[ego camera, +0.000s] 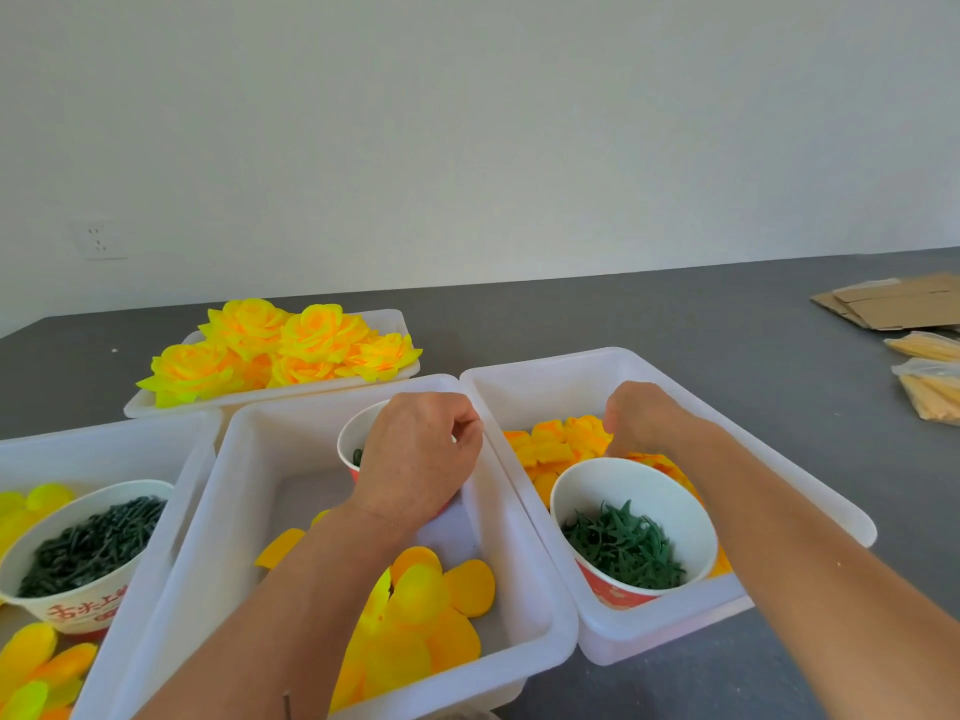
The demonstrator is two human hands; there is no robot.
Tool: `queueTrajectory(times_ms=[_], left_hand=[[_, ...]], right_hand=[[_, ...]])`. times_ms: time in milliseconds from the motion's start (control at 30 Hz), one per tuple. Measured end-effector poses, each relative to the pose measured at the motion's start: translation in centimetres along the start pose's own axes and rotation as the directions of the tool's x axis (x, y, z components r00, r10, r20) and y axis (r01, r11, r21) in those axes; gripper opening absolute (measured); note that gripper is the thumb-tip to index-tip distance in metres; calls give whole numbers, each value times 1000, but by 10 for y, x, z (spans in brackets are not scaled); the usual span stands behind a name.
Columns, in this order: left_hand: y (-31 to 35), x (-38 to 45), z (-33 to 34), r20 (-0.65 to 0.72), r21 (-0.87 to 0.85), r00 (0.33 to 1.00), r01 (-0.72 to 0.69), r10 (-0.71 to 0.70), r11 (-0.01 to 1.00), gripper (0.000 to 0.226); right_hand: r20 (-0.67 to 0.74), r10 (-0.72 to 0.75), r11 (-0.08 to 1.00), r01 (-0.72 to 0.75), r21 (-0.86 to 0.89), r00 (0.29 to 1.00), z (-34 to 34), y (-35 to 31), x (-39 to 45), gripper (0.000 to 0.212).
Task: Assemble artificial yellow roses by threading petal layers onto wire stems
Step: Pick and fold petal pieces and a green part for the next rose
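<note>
We work at a dark grey surface (675, 324) set against a plain pale wall (467, 122) with a socket (98, 240) low at the left. Flattened cardboard (893, 301) and clear bags of pale strips (930, 376) lie at the far right, cut off by the frame edge. Our left hand (415, 459) hangs over a paper cup (353, 439) at the back of the middle tray (244, 491), hiding most of the cup; its fingers are curled, but we cannot tell whether that grip holds anything. Our right hand (644, 418) reaches into the right tray (810, 475), fingertips down among small yellow-orange petal pieces (561, 444); its grip is turned away, so whether it pinches a piece is unclear to us. In the middle tray loose flat yellow petal layers (421, 610) lie at the near end. The right tray also carries a paper bowl (628, 532) of green star-shaped calyx pieces (623, 548). The left tray (104, 439), cut off at the frame edge, holds more yellow petals (31, 662) and a printed bowl (78, 563) of dark green stem pieces (93, 543). Behind, a shallow tray (384, 319) is heaped with finished yellow roses (280, 345).
</note>
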State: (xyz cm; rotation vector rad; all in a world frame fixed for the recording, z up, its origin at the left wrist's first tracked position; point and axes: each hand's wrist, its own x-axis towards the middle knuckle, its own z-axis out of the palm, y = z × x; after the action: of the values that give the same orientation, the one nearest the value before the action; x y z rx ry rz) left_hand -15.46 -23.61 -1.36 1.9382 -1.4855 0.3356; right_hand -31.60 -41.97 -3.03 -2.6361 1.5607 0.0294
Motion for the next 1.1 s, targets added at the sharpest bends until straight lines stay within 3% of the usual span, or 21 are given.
queueTrajectory(times_ms=[100,233,467,533,633,733,833,933,1000,1100], left_hand=[[0,1,0,0,3,1000,-2,2,1000,16],[0,1,0,-9,20,1000,-6,6,1000,16],[-1,1,1,-21,16,1000,-10,10,1000,17],[-2,2,1,-16,24,1000,-16,16,1000,18],[-2,1,1,-9,19,1000,-10,11,1000,17],[0,4,-1,-60,-166,995,69,-80,984,18],[3,10,-6,38,-545,949,282,-313,790,44],[2,11,-7,158,-688,914,373,-373,623,22],[0,12,-5,175,-765,887,395,-427,508,13],[-4,12,-2,199,-858,851,390,-485,333,10]], right_hand=[[-78,28,998,-33,-57,997,6,3,7,32],[-205,16,997,-30,-69,979,-4,10,7,23],[-386,146,942,-9,335,911,-28,20,2,12],[-427,216,840,55,539,878,-29,20,1,11],[-404,281,570,187,800,871,-35,11,-3,12],[-356,124,340,298,892,926,-45,-12,-15,19],[-325,-177,301,365,881,929,-49,-42,-30,16],[-293,-367,253,398,882,883,-40,-67,-41,13],[-282,-402,166,373,913,871,-32,-77,-45,14],[-208,-367,-30,212,977,907,-18,-84,-43,32]])
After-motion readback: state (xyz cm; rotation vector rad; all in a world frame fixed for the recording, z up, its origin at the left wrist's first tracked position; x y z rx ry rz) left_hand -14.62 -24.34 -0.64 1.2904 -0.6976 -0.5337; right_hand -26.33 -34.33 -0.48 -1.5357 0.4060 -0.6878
